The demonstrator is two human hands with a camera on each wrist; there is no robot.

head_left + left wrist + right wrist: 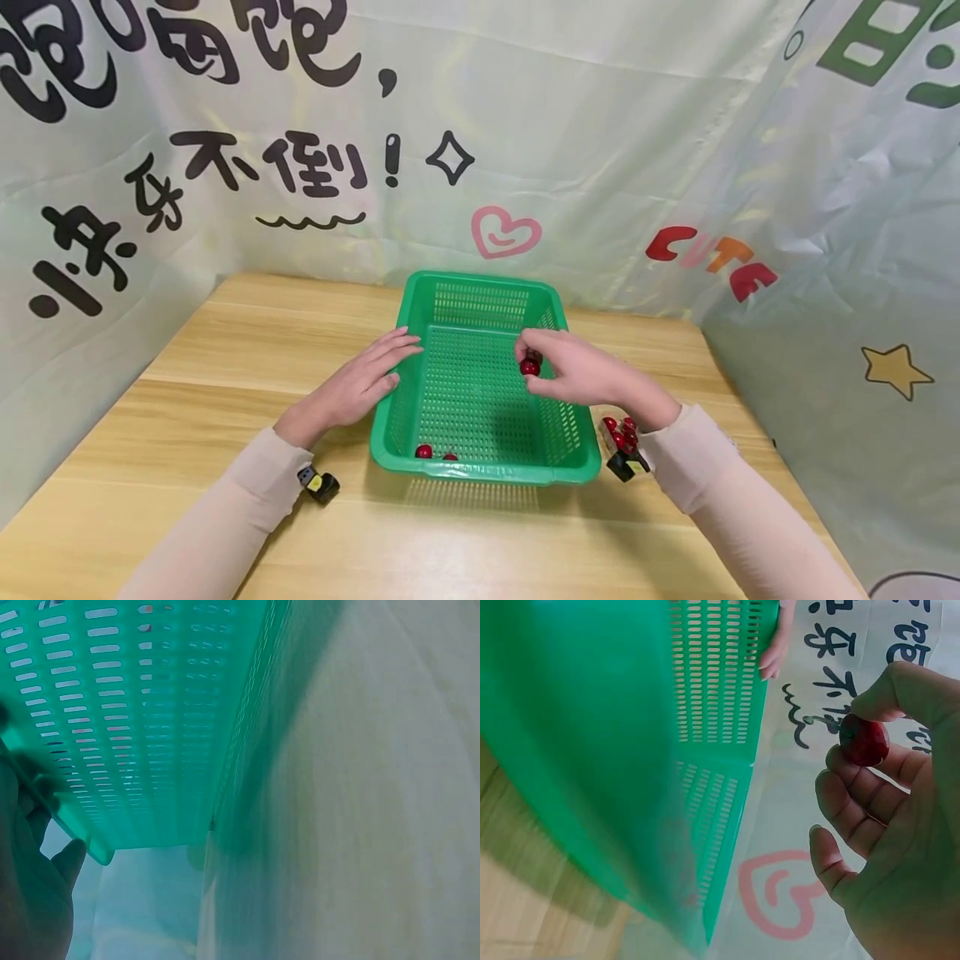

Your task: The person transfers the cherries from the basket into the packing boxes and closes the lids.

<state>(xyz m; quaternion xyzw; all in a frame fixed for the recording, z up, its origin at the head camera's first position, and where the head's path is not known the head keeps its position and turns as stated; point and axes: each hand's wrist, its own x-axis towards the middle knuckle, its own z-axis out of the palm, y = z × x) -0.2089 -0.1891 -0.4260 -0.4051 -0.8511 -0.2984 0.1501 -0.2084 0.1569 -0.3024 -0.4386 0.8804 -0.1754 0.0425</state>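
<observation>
A green slotted plastic basket (pixel 480 287) stands on the wooden table (pixel 225 358). My right hand (pixel 562 371) hovers over the basket's right side and pinches a small red berry (pixel 529 367) between thumb and fingertips; the right wrist view shows the same red berry (pixel 864 740) held above the palm. My left hand (pixel 367 379) rests flat with straight fingers against the basket's left rim, its fingertips (pixel 771 664) showing past the basket wall. Two red berries (pixel 424 452) lie on the basket floor at the near edge. In the left wrist view the basket wall (pixel 142 712) fills the frame.
A small heap of red berries (pixel 621 430) lies on the table just right of the basket, under my right wrist. A printed cloth backdrop (pixel 480 125) hangs on three sides of the table. Bare wood lies to the left and in front.
</observation>
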